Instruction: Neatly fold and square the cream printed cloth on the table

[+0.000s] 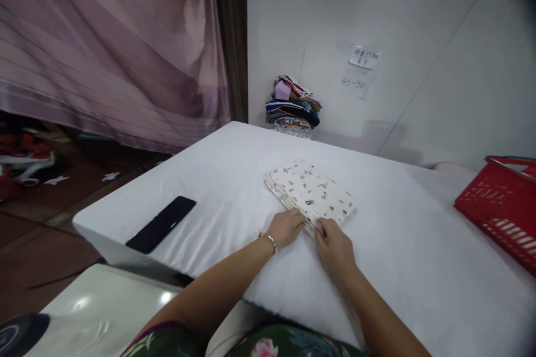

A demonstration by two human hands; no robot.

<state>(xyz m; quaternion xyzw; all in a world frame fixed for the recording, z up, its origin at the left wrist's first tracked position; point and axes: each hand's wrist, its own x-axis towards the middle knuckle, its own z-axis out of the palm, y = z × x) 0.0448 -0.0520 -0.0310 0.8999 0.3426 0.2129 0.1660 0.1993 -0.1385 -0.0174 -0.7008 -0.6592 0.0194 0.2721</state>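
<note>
Left hand (288, 227) and right hand (336, 245) – both pinching the layered near edge of folded printed cloth (314, 189), right one at the near corner; neither nearer. Cloth lies just ahead on white-covered table (218, 162), long axis far-left to near-right. Red basket (502, 201) well apart, right – contents can't tell. Clothes pile (292, 106) beyond, by wall (419, 67).

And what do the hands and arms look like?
The left hand and right hand are gloveless. The left wears a silvery bracelet; the right shows none. The left sleeve is dark green, patterned, with purple trim. No right sleeve shows.
</note>
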